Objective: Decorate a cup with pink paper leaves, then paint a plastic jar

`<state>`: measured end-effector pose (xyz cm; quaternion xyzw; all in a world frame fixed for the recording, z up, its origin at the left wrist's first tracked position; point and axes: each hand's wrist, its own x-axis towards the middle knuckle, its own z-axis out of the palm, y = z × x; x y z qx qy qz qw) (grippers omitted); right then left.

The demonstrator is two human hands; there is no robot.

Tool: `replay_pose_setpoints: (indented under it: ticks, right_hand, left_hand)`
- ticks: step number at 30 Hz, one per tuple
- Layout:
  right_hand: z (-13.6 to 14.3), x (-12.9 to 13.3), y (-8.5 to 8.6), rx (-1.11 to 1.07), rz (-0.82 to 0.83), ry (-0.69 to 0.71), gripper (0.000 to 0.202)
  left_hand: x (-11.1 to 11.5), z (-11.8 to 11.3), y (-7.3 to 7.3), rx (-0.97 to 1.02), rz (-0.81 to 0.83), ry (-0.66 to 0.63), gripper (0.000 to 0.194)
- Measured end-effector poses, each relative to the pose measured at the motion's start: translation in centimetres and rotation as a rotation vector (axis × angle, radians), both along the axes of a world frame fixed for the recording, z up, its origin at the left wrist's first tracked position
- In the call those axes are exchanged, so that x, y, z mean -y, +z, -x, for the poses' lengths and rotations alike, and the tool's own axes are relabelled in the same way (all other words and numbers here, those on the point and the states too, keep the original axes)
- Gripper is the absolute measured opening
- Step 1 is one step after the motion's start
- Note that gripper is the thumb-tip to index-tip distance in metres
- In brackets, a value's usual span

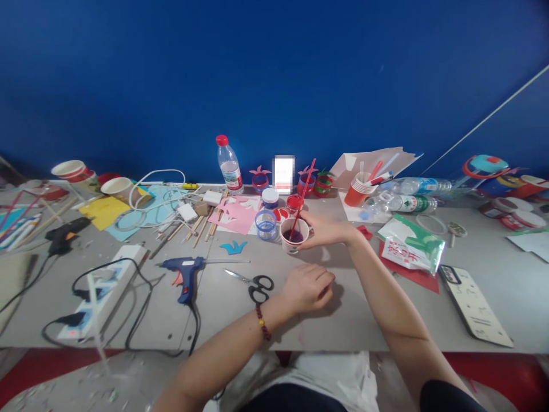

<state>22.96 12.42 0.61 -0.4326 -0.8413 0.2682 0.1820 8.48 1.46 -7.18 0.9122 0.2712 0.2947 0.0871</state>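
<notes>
My right hand (323,229) grips the right side of a white paper cup (288,246) standing on the table. Dark purple liquid is in the cup, and a red stick (306,186) leans up out of it. My left hand (309,287) rests on the table just in front of the cup, fingers curled in, with nothing visible in them. Left of that hand lie black-handled scissors (259,286). A clear plastic cup with a blue rim (266,225) stands beside the paper cup. A blue paper crown-like cutout (234,248) lies nearby.
A blue glue gun (185,274) and a white power strip (109,292) with cables lie left. Behind stand a red-capped bottle (229,166) and small decorated cups (259,182). To the right are stacked paper cups (360,190), plastic bottles (412,203) and a phone (476,306).
</notes>
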Motion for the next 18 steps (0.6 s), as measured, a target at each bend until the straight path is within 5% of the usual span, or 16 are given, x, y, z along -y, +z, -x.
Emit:
replay_pose_setpoints:
  ticks: [4,18]
  right_hand:
    - [0.6,0.15,0.18,-0.035,0.307,0.142,0.071]
    - [-0.22,0.17,0.43,-0.006,0.43,0.141,0.087]
  left_hand:
    - [-0.08,-0.02,-0.17,-0.04,0.033,0.036,0.013]
    - [-0.4,0.0,-0.14,-0.039,0.041,0.122,0.012]
